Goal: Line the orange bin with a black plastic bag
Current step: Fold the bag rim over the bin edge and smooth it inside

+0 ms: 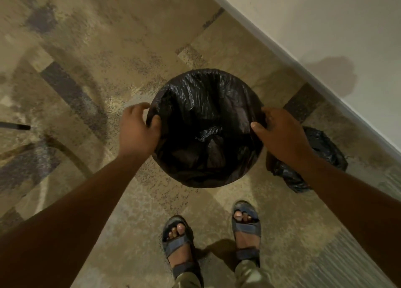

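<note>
A round bin stands on the floor in the middle of the head view, wholly covered by a black plastic bag that hangs down inside it and is folded over its rim. No orange of the bin shows. My left hand grips the bag-covered rim on the left side, thumb inside. On the right side my right hand holds the rim the same way, thumb pointing inward.
A second crumpled black bag lies on the floor to the right of the bin, partly under my right forearm. A white wall runs diagonally at the upper right. My feet in blue sandals stand just below the bin.
</note>
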Available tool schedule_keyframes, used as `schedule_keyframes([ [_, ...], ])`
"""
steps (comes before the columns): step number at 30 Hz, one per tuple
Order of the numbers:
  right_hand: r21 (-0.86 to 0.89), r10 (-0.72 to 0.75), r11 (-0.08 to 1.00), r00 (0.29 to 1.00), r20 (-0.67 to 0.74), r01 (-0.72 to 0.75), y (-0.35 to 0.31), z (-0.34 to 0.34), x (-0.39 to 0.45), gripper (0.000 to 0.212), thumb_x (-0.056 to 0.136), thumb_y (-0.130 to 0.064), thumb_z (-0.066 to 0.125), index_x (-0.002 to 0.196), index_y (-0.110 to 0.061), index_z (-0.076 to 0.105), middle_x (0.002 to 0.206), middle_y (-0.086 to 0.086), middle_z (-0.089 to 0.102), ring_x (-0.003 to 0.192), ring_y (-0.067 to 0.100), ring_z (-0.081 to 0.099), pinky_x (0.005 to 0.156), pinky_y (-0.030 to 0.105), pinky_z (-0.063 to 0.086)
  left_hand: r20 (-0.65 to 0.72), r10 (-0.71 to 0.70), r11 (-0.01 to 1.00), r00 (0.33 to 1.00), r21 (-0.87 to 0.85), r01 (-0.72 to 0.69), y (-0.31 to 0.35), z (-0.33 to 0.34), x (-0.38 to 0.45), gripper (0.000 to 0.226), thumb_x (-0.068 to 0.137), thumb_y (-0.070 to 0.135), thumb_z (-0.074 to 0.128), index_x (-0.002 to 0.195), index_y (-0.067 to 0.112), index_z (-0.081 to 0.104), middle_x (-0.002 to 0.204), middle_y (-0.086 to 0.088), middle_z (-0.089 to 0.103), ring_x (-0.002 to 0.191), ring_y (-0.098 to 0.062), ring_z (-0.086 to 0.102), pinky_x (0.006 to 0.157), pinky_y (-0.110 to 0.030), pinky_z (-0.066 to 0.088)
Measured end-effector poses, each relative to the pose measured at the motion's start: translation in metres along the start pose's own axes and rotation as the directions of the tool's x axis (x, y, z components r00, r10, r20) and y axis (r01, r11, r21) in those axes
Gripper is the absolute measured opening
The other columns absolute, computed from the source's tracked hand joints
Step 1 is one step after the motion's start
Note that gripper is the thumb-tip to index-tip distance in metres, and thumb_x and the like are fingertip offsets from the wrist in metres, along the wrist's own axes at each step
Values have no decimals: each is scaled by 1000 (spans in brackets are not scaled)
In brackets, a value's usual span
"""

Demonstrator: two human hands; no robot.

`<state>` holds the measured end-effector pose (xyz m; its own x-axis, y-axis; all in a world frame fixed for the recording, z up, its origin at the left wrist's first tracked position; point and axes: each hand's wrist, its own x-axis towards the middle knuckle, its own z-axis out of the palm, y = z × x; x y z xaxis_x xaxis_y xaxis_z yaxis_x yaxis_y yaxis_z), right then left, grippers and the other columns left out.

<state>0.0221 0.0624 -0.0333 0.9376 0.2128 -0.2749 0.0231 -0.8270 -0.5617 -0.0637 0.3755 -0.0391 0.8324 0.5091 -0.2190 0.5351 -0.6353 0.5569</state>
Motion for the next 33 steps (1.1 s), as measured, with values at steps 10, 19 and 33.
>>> schedule_keyframes([
  [10, 347, 393, 819, 888, 240, -456, 14, 24, 2, 35, 85, -44, 65, 107, -17, 67, 104, 12, 70, 94, 32, 68, 82, 53, 57, 234, -392, 779, 890, -430, 456, -22, 13, -13, 14, 95, 22, 62, 87, 29, 70, 96, 1, 74, 83, -13, 70, 70, -29, 58],
  [19, 273, 420, 858, 900, 115, -435, 19, 31, -16, 27, 91, -35, 63, 90, -8, 67, 86, 14, 69, 80, 32, 67, 76, 52, 58, 157, -298, 882, 942, -333, 335, -19, 15, -21, 11, 98, 26, 57, 98, 27, 68, 86, 15, 66, 77, -3, 63, 56, -18, 47],
  [33, 388, 428, 830, 904, 17, -400, 32, -23, 33, 34, 89, -37, 61, 88, -3, 67, 87, 20, 69, 81, 37, 68, 75, 58, 57, 95, -136, 925, 986, -344, 160, 52, 28, 46, 26, 98, 29, 54, 114, 16, 69, 88, 10, 66, 83, -16, 64, 77, -32, 53],
])
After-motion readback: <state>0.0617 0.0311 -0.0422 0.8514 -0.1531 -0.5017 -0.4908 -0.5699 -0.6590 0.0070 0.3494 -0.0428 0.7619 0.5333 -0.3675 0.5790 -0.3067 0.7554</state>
